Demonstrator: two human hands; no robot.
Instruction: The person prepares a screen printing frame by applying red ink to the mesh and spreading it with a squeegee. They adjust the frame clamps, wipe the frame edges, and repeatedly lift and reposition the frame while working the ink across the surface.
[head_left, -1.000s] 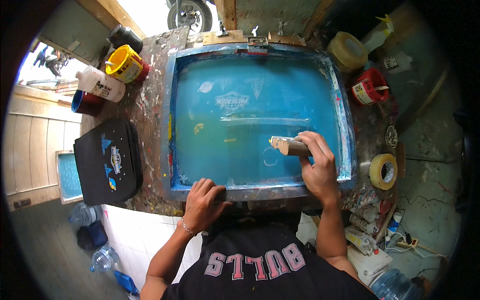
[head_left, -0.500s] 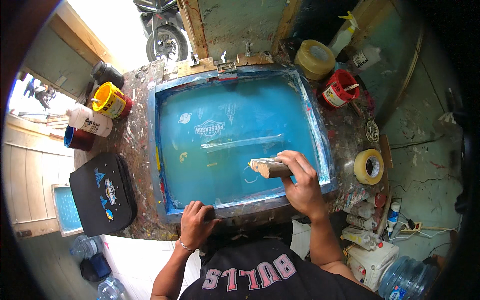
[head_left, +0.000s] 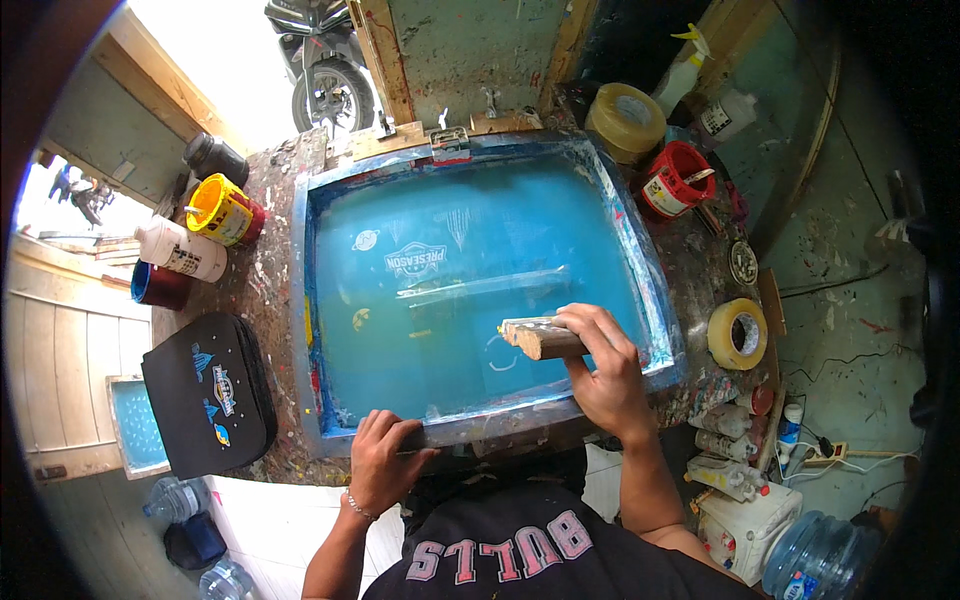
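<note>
A printing screen in a blue-stained frame (head_left: 304, 260) lies on the paint-spattered bench, with white and yellow designs on its blue mesh (head_left: 470, 340). In my right hand (head_left: 610, 375) is a wooden-handled squeegee (head_left: 552, 343), gripped between thumb and fingers over the mesh's lower right. My left hand (head_left: 380, 465) grips the frame's near edge with curled fingers. A hinge clamp (head_left: 450, 145) is at the frame's far edge.
Left are a black printed case (head_left: 205, 390), ink tubs (head_left: 225, 210), bottles (head_left: 180, 250) and a smaller screen (head_left: 140, 420). Right stand tape rolls (head_left: 737, 333), a red tub (head_left: 674, 180) and a spray bottle (head_left: 680, 80). A motorbike (head_left: 320, 80) shows through the doorway.
Over the second, the whole view has shifted, with the bench now lower and more leftward. My hands stay about where they were on the screen, the squeegee still in my right hand.
</note>
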